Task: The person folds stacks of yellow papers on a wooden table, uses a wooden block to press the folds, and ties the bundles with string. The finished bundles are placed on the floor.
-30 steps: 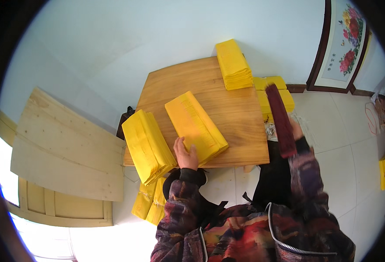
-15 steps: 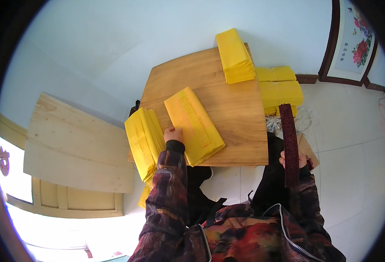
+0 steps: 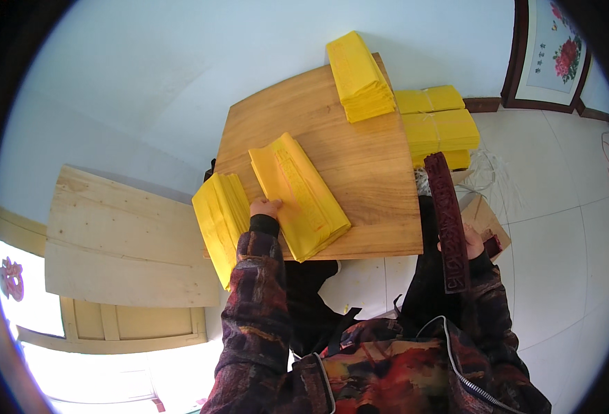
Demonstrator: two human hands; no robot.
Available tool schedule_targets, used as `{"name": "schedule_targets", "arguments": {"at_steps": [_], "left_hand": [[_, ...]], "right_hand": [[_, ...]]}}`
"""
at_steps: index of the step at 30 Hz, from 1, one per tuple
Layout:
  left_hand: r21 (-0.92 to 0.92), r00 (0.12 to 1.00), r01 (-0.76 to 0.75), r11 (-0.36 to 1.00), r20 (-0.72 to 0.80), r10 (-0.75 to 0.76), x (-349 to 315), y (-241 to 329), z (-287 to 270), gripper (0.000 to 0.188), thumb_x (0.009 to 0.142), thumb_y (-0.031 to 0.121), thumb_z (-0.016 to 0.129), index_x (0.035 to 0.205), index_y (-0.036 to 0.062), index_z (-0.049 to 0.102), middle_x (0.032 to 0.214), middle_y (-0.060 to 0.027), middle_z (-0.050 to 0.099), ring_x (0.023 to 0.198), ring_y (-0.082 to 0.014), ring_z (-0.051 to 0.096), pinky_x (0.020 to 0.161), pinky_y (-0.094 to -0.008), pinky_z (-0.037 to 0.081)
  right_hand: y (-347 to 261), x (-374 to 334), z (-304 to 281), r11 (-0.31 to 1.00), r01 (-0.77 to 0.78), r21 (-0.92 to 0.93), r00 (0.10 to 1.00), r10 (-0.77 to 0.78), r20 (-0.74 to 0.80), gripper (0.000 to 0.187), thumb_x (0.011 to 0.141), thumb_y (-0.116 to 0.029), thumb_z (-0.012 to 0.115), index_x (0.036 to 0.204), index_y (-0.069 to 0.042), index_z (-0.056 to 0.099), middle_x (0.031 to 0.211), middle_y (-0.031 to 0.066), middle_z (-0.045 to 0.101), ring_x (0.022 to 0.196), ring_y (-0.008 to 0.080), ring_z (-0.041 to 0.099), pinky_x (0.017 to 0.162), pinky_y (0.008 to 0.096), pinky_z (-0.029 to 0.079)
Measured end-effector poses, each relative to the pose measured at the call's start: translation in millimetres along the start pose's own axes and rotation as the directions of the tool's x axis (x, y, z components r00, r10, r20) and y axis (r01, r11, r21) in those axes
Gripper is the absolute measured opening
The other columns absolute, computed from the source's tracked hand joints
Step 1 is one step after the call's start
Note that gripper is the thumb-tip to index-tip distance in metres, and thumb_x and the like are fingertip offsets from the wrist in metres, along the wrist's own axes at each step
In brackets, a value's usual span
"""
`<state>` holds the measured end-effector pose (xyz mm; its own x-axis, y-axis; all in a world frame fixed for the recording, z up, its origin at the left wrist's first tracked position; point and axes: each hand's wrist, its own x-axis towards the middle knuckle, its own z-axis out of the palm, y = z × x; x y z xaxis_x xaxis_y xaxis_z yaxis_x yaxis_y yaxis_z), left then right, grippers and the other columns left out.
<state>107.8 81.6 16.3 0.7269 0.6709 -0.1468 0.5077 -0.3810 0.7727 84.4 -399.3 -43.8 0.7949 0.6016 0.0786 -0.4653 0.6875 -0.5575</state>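
Note:
A small stack of yellow paper (image 3: pixel 301 200) with a stamped red pattern down its middle lies slantwise on the wooden table. My left hand (image 3: pixel 265 207) is closed in a pinch on its left edge, where the upper paper bulges a little. Left of that hand, a thicker pile of yellow paper (image 3: pixel 218 217) hangs partly over the table's edge. Beyond the table's right side, my right hand (image 3: pixel 476 241) grips a long dark-red carved stamp block (image 3: pixel 446 221). The block stands lengthwise away from me, carved characters showing; it hides some of the fingers.
Another yellow paper pile (image 3: pixel 361 76) sits at the far right corner of the wooden table (image 3: pixel 380 186). Tied yellow bundles (image 3: pixel 439 131) and white strings are beside it, lower down. A brown box (image 3: pixel 482 217) is by my right hand. A plywood board (image 3: pixel 132 241) leans at left.
The stamp block has turned, so its carved face now shows. My left hand has shifted slightly left and up, and the middle stack's left edge is more bent. The whole view has shifted a little.

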Motion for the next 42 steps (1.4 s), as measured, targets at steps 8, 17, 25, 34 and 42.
{"name": "schedule_targets", "arguments": {"at_steps": [8, 17, 25, 34, 42], "left_hand": [[0.224, 0.982, -0.127, 0.966, -0.112, 0.155, 0, 11, 5, 0.023, 0.063, 0.011, 0.063, 0.078, -0.0024, 0.053, 0.071, -0.0138, 0.059, 0.065, -0.0217, 0.059, 0.056, -0.0327, 0.047], [-0.110, 0.971, -0.239, 0.965, -0.009, 0.240, 0, -2, 21, 0.035, 0.069, -0.006, 0.055, 0.102, -0.0056, 0.046, 0.081, -0.0143, 0.060, 0.067, -0.0217, 0.059, 0.056, -0.0306, 0.047], [-0.398, 0.937, -0.348, 0.849, -0.149, 0.315, -39, 44, -22, 0.031, 0.072, -0.004, 0.053, 0.102, -0.0003, 0.046, 0.094, -0.0132, 0.058, 0.087, -0.0202, 0.057, 0.072, -0.0287, 0.046], [-0.645, 0.947, -0.262, 0.718, -0.026, 0.321, -32, 6, -188, 0.037, 0.077, -0.008, 0.045, 0.114, -0.0011, 0.040, 0.105, -0.0116, 0.054, 0.089, -0.0221, 0.059, 0.078, -0.0314, 0.049], [-0.657, 0.989, -0.081, 0.750, 0.040, 0.142, -1, -72, -215, 0.038, 0.078, -0.008, 0.044, 0.115, -0.0019, 0.038, 0.106, -0.0153, 0.054, 0.089, -0.0251, 0.060, 0.077, -0.0360, 0.051]], "right_hand": [[3, 2, -3, 0.999, 0.022, 0.034, 1.000, -0.022, -0.001, 0.059, 0.089, -0.035, 0.050, 0.131, 0.001, 0.031, 0.121, 0.0099, 0.049, 0.105, 0.0172, 0.052, 0.089, 0.0294, 0.043], [10, -5, -30, 0.998, -0.031, -0.057, 0.997, 0.027, -0.074, 0.056, 0.088, -0.046, 0.044, 0.124, -0.004, 0.039, 0.104, 0.0125, 0.055, 0.085, 0.0240, 0.057, 0.073, 0.0359, 0.048], [2, 0, -30, 0.958, -0.107, -0.266, 0.981, 0.058, -0.185, 0.057, 0.085, -0.050, 0.048, 0.122, -0.007, 0.041, 0.094, 0.0105, 0.054, 0.078, 0.0254, 0.056, 0.065, 0.0385, 0.049], [8, 0, -15, 0.991, -0.069, -0.114, 0.952, 0.032, -0.303, 0.036, 0.090, -0.039, 0.047, 0.114, -0.012, 0.046, 0.086, 0.0088, 0.058, 0.069, 0.0217, 0.057, 0.054, 0.0369, 0.047], [6, 6, -26, 0.978, -0.111, -0.177, 0.984, 0.083, -0.158, 0.055, 0.086, -0.044, 0.051, 0.128, -0.011, 0.038, 0.109, 0.0060, 0.055, 0.092, 0.0204, 0.055, 0.075, 0.0331, 0.048]]}}
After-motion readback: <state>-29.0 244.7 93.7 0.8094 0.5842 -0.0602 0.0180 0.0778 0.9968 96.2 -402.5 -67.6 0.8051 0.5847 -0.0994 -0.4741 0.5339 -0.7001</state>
